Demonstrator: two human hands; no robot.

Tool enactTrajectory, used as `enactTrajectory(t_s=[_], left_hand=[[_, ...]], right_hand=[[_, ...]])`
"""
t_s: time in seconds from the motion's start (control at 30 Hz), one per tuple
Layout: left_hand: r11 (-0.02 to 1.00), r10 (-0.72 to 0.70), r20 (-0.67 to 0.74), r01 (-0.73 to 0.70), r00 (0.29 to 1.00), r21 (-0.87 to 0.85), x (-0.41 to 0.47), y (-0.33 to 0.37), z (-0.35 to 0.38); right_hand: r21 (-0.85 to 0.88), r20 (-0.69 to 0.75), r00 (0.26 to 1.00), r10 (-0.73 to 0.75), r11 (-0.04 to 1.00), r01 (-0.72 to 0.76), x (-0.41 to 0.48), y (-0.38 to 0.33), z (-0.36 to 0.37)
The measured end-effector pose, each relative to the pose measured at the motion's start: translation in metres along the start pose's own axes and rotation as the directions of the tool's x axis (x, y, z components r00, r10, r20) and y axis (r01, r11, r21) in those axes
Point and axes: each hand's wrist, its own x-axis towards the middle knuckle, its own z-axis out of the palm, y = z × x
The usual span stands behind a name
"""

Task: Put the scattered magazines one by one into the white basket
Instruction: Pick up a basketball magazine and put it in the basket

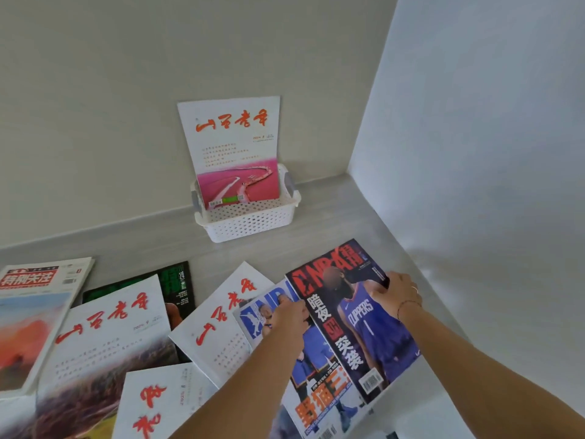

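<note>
- While I watch the head view, nearest the camera lie a white magazine with red brush script [164, 403] and a bigger white one with a landscape photo [107, 337], overlapping on the grey surface [332, 217].
- Left edge: thick red-banner magazine [34, 305]; a dark green magazine [180, 289] peeks out from under the landscape one.
- Left hand [289, 315] is curled, fingers gripping the left edge of the black-and-red basketball magazine [357, 315], over a blue basketball magazine [316, 359] beneath.
- Right hand [397, 294] is closed on the same cover's far right edge, thumb on top; ring and thin bracelet visible.
- That cover sits tilted across the blue one; I can't tell whether it's lifted.
- Another white red-script magazine [221, 315] lies partly under the blue one.
- Far back against the wall [126, 90]: white basket [250, 224], one pink-photo magazine [234, 153] standing upright inside, leaning on the wall.
</note>
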Motion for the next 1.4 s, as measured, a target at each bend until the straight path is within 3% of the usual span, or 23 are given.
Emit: enactTrajectory(t_s=[0.13,0.27,0.43,0.53,0.67,0.77,0.83,0.97,1.1,1.27,1.4], left_hand=[[0.998,-0.023,-0.115,0.016,0.993,-0.06,-0.003,0.007,0.009],[0.999,0.02,-0.068,-0.017,0.997,0.043,-0.009,0.012,0.012],[0.977,0.107,-0.045,-0.096,0.993,0.19,-0.005,0.006,0.002],[0.981,0.166,-0.052,-0.16,0.985,0.108,-0.012,0.012,-0.018],[0.938,0.309,0.035,-0.311,0.95,0.153,-0.028,0.035,-0.043],[0.882,0.458,-0.064,-0.444,0.887,0.159,-0.032,0.074,-0.055],[0.837,0.543,-0.111,-0.525,0.833,0.154,-0.033,0.107,-0.062],[0.728,0.686,-0.143,-0.666,0.714,0.162,-0.037,0.172,-0.074],[0.62,0.782,-0.146,-0.734,0.605,0.279,-0.041,0.232,-0.073],[0.523,0.839,-0.127,-0.719,0.53,0.458,-0.032,0.282,-0.069],[0.534,0.842,-0.21,-0.707,0.498,0.463,-0.013,0.299,-0.072]], right_hand=[[0.087,0.1,0.994,0.034,0.995,-0.043,0.017,0.004,-0.011],[0.173,0.225,0.974,0.018,0.983,-0.058,0.021,0.007,-0.009],[0.393,0.179,0.975,-0.132,0.918,0.052,0.019,-0.009,-0.008],[0.578,0.145,0.965,-0.219,0.81,0.098,0.016,-0.025,-0.014],[0.829,0.125,0.951,-0.284,0.557,0.057,0.015,-0.06,-0.025],[0.888,0.121,0.915,-0.385,0.453,0.073,0.015,-0.095,-0.031],[0.872,0.108,0.883,-0.457,0.47,0.136,0.017,-0.12,-0.038],[0.704,0.031,0.841,-0.54,0.609,0.365,0.035,-0.172,-0.059],[0.626,-0.165,0.836,-0.523,0.6,0.499,0.055,-0.227,-0.083],[0.661,-0.215,0.854,-0.473,0.573,0.484,0.081,-0.272,-0.092],[0.644,-0.218,0.863,-0.456,0.597,0.479,0.098,-0.287,-0.086]])
